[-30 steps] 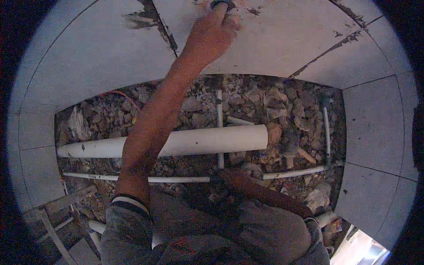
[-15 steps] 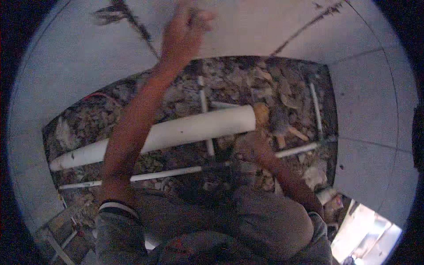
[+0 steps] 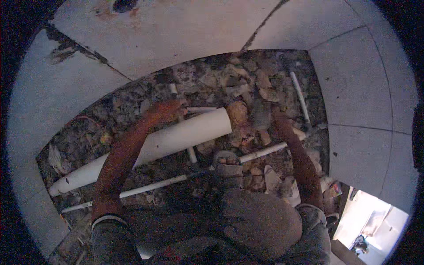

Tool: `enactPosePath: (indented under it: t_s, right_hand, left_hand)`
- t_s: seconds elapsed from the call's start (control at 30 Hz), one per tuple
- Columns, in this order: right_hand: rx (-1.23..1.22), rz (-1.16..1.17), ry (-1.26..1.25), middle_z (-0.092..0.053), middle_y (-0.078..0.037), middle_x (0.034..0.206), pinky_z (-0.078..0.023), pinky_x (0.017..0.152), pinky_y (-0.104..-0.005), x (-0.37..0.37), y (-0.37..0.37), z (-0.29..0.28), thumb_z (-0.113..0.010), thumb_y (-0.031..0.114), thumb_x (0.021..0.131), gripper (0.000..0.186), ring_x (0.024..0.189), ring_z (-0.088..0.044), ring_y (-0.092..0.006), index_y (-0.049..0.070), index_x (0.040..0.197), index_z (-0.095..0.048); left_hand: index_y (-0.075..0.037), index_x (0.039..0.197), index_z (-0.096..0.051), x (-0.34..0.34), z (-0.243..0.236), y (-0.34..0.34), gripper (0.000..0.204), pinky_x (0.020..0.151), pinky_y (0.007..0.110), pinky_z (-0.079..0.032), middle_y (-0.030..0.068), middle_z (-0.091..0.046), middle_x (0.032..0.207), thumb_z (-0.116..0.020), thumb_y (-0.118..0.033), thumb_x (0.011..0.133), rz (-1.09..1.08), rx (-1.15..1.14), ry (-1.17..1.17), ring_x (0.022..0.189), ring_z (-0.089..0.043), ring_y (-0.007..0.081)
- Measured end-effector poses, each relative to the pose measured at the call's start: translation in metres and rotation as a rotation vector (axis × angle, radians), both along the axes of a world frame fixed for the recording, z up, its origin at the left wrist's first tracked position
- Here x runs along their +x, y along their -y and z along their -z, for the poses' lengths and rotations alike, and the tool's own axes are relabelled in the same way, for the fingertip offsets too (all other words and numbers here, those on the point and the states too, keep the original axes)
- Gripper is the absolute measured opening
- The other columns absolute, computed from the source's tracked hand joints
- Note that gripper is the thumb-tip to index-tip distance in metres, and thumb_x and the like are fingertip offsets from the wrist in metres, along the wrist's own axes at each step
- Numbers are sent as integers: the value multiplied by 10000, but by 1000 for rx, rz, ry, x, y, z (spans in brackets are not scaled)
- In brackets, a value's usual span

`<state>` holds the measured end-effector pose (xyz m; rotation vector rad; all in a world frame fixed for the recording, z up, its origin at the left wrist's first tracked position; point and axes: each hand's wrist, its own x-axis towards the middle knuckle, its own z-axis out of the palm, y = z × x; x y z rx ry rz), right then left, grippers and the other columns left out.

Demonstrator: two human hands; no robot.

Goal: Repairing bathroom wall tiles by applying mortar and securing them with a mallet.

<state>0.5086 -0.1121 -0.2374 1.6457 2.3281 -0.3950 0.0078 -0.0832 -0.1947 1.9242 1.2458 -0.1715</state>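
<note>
A thick white pipe (image 3: 190, 132) lies slantwise across the rubble in a floor pit. Past its far side, my left hand (image 3: 170, 110) is down at a thin white pipe (image 3: 192, 154) that runs beneath the thick one. Its fingers look curled in, and what they hold, if anything, is hidden. My right hand (image 3: 280, 121) reaches into the stones to the right of the thick pipe's open end, beside a grey block-like piece (image 3: 261, 112). Blur and dim light hide its fingers. A rounded tan stone (image 3: 237, 112) sits against the pipe end.
Another thin white pipe (image 3: 152, 185) crosses nearer my knees, with a grey upright pipe fitting (image 3: 228, 163) holding small stones. A short white pipe (image 3: 300, 95) stands at the right. Pale floor tiles (image 3: 362, 88) edge the pit. A bright opening (image 3: 371, 225) shows at lower right.
My left hand has come down from above the far tiles to the rubble by the pipe. My right hand has moved farther forward, to the stones right of the pipe end. The view has shifted.
</note>
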Motion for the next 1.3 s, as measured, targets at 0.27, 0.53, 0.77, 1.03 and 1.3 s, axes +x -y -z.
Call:
enactPosePath:
  t_s: [0.27, 0.53, 0.77, 1.03, 1.3]
  right_hand:
    - [144, 445, -122, -522, -200, 1212, -436, 872, -445, 70, -41, 3, -658, 263, 776, 742, 1053, -537, -359, 26, 1377, -296]
    - [272, 112, -63, -524, -207, 1206, -453, 831, -444, 35, 8, 33, -646, 255, 788, 719, 1030, -548, -359, 38, 1380, -301]
    - [270, -199, -209, -525, -212, 1202, -465, 801, -443, -52, -6, 66, -637, 248, 796, 702, 1013, -556, -359, 47, 1382, -306]
    - [309, -147, -78, -516, -227, 1202, -452, 835, -436, -65, -8, 55, -564, 229, 863, 559, 1066, -529, -356, 44, 1348, -353]
    - [493, -373, 299, -519, -222, 1195, -431, 890, -427, 8, -24, 52, -551, 278, 884, 520, 1099, -514, -350, 49, 1321, -387]
  left_hand:
    - [-78, 1253, -466, -21, 28, 17, 440, 911, 467, -428, 207, -549, 1176, -486, -342, 902, -214, -72, 152, 1062, -534, 375]
    - [-60, 1298, -393, -5, 111, -12, 560, 956, 485, -390, 223, -491, 1228, -432, -458, 906, -564, -82, 134, 1171, -453, 358]
    - [-29, 1249, -424, -67, 222, 7, 544, 928, 497, -410, 228, -549, 1095, -441, -441, 894, -48, 663, -301, 1105, -487, 420]
    - [-5, 1348, -327, -55, 163, 14, 652, 863, 511, -445, 270, -576, 1026, -436, -469, 903, -454, 253, -120, 952, -564, 426]
    - [-7, 1252, -446, -76, 35, 62, 617, 866, 476, -441, 279, -576, 1024, -485, -493, 874, -357, 31, 257, 953, -580, 382]
